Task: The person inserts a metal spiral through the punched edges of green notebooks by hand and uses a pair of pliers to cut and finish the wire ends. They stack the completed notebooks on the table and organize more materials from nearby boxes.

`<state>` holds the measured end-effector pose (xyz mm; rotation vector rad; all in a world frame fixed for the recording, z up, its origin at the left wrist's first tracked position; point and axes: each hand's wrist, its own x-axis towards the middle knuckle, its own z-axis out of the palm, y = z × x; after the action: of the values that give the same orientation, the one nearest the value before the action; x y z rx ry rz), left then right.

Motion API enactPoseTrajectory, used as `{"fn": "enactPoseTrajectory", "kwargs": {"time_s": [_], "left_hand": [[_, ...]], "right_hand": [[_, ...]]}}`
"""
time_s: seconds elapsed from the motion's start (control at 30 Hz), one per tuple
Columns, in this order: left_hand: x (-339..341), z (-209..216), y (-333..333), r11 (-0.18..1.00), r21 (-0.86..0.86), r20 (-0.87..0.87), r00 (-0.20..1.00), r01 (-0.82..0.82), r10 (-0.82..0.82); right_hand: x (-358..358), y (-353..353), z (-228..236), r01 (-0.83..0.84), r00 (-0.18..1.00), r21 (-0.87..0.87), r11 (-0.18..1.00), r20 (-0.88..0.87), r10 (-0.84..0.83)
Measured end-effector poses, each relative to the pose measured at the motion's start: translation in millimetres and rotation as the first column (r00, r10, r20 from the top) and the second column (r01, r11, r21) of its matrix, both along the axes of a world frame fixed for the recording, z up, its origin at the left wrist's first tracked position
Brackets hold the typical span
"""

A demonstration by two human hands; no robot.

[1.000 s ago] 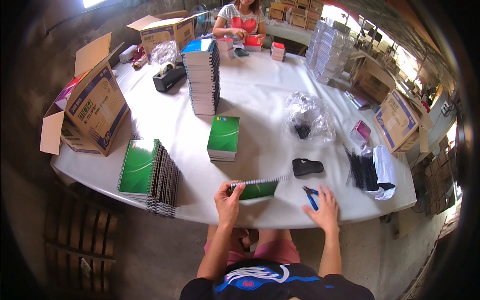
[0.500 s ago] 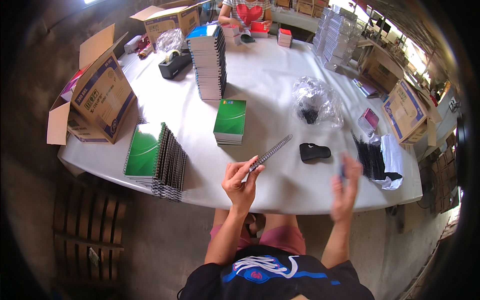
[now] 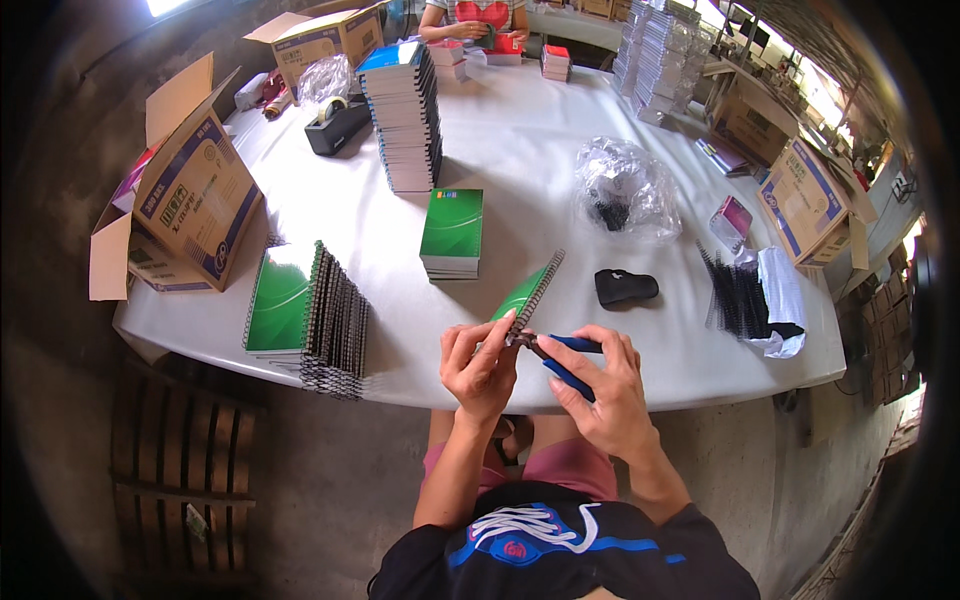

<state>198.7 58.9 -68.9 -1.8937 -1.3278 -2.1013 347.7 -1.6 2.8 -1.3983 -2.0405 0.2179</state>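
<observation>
L hand [image 3: 480,372]: fingers pinched a slim green-covered notebook [image 3: 520,297] nr the lower end of its dark spiral coil [image 3: 546,280].
Notebook: tilted, held up over the near edge of the white-covered surface [image 3: 530,150], coil side facing R, far end pointing up & away.
R hand [image 3: 610,395]: fingers wrapped around metal-nosed cutters w/ blue handles [image 3: 572,380], handles apart.
Cutters' nose: at the coil's lower end, right by the L fingertips; couldn't tell if it had bitten the wire.
Coil-bound pile: green spiral notebooks [image 3: 280,305] stacked at L, nr the edge.
Short pile: green-topped book block [image 3: 452,228], just beyond the hands.
Tall pile: blue-topped stack of bound books [image 3: 400,125], behind the short one; black tape dispenser [image 3: 336,130] to its L.
R side: small black pouch [image 3: 627,288] lay btwn a clear plastic bag [image 3: 640,180] & the R hand; loose black coils [image 3: 735,300] farther R, w/ white wrapping [image 3: 780,285].
Across: a person's hands [image 3: 500,40] nr red-covered books [image 3: 503,55].
</observation>
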Motion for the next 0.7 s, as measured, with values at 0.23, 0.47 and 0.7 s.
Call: {"fn": "enactPoseTrajectory", "kwargs": {"time_s": [0.23,0.47,0.7], "left_hand": [[0.3,3.9,-2.7,0.997,0.025,-0.133,0.988,-0.077,0.079],[0.9,-3.2,-0.9,0.985,0.100,-0.176,0.972,-0.137,0.153],[0.8,-10.6,1.8,0.987,0.144,-0.147,0.985,-0.073,0.095]], "right_hand": [[3.0,-0.4,0.8,-0.027,0.999,-0.003,1.000,0.022,0.027],[13.1,-1.0,4.7,-0.226,0.952,-0.373,0.900,-0.282,0.122],[32.9,7.5,-29.7,-0.607,0.627,-0.556,0.568,-0.774,-0.088]]}}
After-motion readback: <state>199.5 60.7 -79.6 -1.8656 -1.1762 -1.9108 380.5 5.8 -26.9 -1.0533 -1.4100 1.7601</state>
